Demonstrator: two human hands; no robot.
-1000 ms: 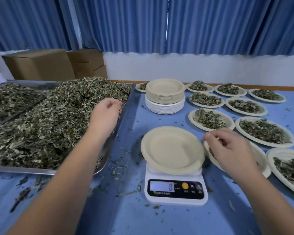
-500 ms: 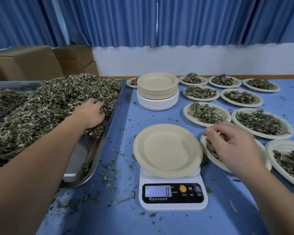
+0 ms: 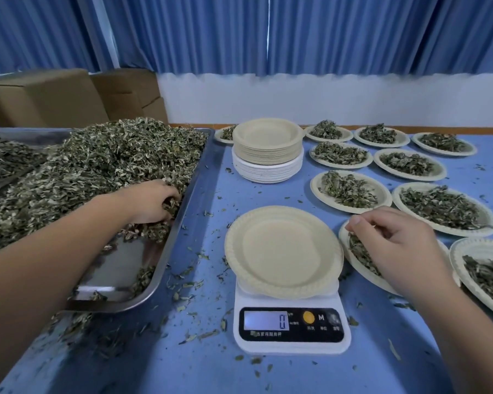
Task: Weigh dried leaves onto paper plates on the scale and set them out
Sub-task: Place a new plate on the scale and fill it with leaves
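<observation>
My 2 bare forearms stretch forward, palms down. My left hand (image 3: 154, 201) reaches to the left, fingers curled down into dried leaves (image 3: 103, 166), gripping a clump. My right hand (image 3: 393, 243) hovers on the right, fingers loosely curled; I cannot tell whether it pinches anything.
</observation>
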